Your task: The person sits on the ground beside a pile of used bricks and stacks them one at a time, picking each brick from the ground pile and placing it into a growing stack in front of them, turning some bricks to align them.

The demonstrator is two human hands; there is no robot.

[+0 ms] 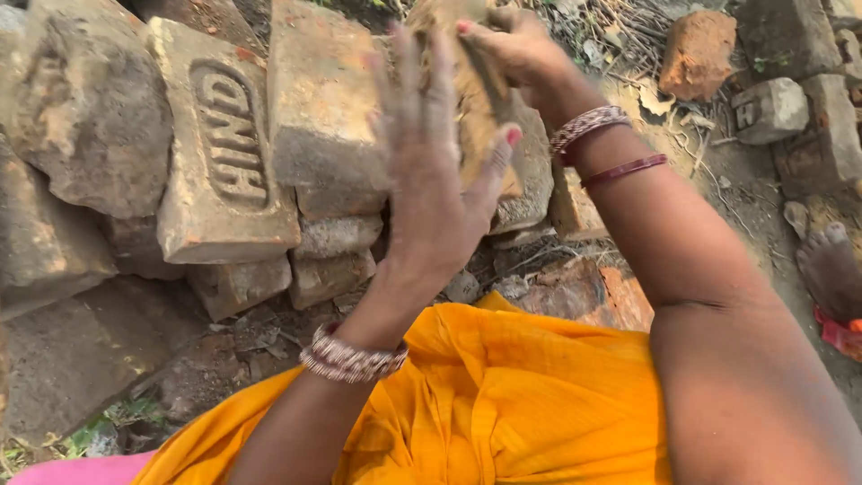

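Observation:
My left hand (437,171) and my right hand (512,45) both grip one dusty tan brick (480,117), held on edge in front of a heap of old bricks. The left palm lies flat against the brick's near face with the fingers spread upward. The right hand clasps its top end from the far side. Much of the brick is hidden behind my left hand. Bangles circle both wrists. Orange cloth (503,404) covers my lap below.
A stamped brick (220,144) leans in the stacked pile at left beside a pale brick (323,99). Loose bricks and a reddish chunk (696,52) lie on the dirt at upper right. A bare foot (831,269) rests at the right edge.

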